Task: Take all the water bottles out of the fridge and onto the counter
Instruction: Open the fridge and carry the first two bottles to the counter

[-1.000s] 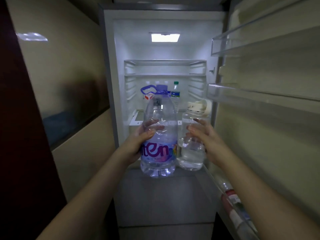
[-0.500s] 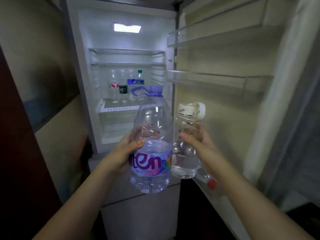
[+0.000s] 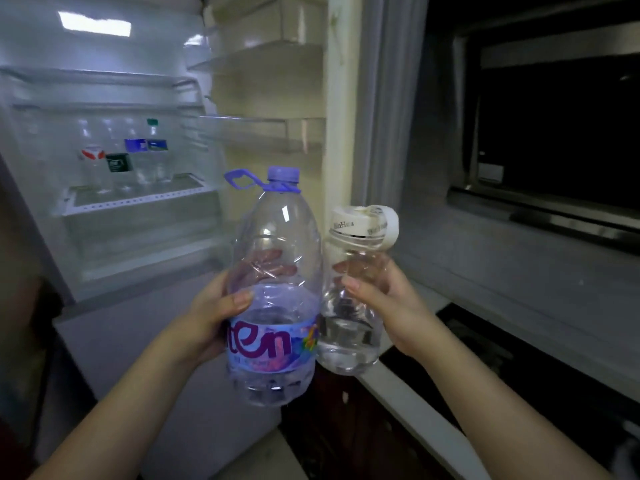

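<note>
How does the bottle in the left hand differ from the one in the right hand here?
The purple-capped bottle in the left hand is larger than the white-lidded bottle in the right hand. The purple-capped bottle wears a purple label and a carry loop; the white-lidded bottle has a clear, bare body and a wide lid. Both are clear, upright, partly filled, and out of the fridge.

A home kitchen: an open fridge point(image 3: 114, 140) stands beside a counter point(image 3: 408, 393) under a dark window point(image 3: 561, 133)
</note>
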A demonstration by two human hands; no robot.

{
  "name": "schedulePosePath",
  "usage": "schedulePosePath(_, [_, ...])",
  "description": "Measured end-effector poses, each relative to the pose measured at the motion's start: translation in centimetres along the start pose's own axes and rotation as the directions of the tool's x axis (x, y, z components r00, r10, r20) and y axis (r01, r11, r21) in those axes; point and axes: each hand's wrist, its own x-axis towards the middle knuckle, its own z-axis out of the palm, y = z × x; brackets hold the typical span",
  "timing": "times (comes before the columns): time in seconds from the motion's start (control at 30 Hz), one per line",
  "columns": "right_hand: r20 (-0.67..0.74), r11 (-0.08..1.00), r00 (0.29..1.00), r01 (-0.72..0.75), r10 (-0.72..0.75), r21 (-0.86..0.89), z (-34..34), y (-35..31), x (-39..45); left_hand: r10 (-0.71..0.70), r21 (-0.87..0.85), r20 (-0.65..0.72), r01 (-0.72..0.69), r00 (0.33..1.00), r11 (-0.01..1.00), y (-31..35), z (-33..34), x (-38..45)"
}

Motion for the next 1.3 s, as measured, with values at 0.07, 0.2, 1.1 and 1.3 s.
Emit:
schedulePosePath(0.07, [-0.044, 1.0, 0.999, -0.002, 0.001, -0.028, -2.7, -1.4, -2.7, -0.017, 0.017, 0.021, 0.016, 1.0, 1.0, -1.0, 3.3, 0.7])
schedulePosePath(0.2, [-0.168, 0.996, 0.986, -0.006, -0.009, -0.087, -9.0, -3.7, -9.1, -0.058, -0.029, 0.117, 0.061, 0.991, 0.998, -4.0, 11.0, 1.8])
schedulePosePath(1.1, [-0.868, 0.944, 0.469, -0.181, -0.165, -0.277, -36.7, -13.9, -49.3, -0.294, 0.064, 0.797, 0.41, 0.528, 0.91, -22.7, 58.6, 4.0])
schedulePosePath(1.3, [-0.917, 0.919, 0.357, -0.27, -0.18, -0.286, -40.9, -11.6, -51.8, -0.296, 0.118, 0.836, 0.376, 0.462, 0.919, -29.2, 63.0, 6.0])
